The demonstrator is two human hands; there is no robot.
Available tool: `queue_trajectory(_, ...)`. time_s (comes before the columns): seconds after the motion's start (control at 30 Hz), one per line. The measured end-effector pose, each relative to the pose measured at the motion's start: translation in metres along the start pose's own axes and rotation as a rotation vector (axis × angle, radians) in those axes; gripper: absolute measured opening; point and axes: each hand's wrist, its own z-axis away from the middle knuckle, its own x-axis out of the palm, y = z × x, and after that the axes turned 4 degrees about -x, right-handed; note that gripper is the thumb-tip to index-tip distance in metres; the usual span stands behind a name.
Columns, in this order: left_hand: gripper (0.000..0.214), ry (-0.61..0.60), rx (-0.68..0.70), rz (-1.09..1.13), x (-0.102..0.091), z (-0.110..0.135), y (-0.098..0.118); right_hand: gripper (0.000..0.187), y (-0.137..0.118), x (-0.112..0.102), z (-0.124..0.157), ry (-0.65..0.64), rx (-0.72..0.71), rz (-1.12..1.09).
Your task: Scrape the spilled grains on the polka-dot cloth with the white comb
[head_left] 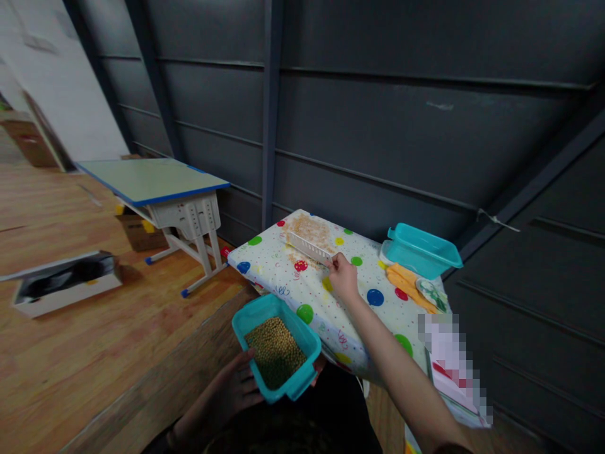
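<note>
My left hand (236, 386) grips the near side of a teal plastic tub (302, 340) filled with small greenish-tan beans (275, 350), held at the near edge of a table with a polka-dot cloth (283, 277). My right hand (342, 275) reaches out over the cloth, its fingers closed on one end of a long white slotted strip (309, 248). Behind that strip lies a spread of pale brown grains (309, 230) on the cloth.
A second teal tub (422, 251) stands at the table's far right, with an orange cloth (406, 282) beside it. A blue-edged desk (151, 180) stands to the left on the wooden floor, near a low white box (63, 284). A dark panelled wall runs behind.
</note>
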Motion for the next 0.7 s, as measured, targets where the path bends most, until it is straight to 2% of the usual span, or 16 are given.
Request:
queue_trajectory(0.13,0.123,0.072,0.019,-0.014,0.005,0.000,0.002,0.014,0.000,0.001,0.002,-0.019,-0.013,0.012)
queue_trajectory(0.23,0.123,0.069,0.022,-0.016,0.009,0.004,0.002,0.013,0.001,0.002,0.003,-0.011,-0.023,0.005)
queue_trajectory(0.4,0.106,0.100,0.008,-0.031,0.019,0.010,0.005,0.013,0.003,0.002,0.003,-0.002,-0.015,0.053)
queue_trajectory(0.57,0.087,0.094,-0.001,-0.052,0.029,0.016,0.008,0.014,0.002,0.003,0.004,-0.022,-0.030,-0.009)
queue_trajectory(0.7,0.084,0.121,-0.002,-0.041,0.034,0.019,0.009,0.014,0.000,0.002,0.004,-0.015,-0.009,-0.036)
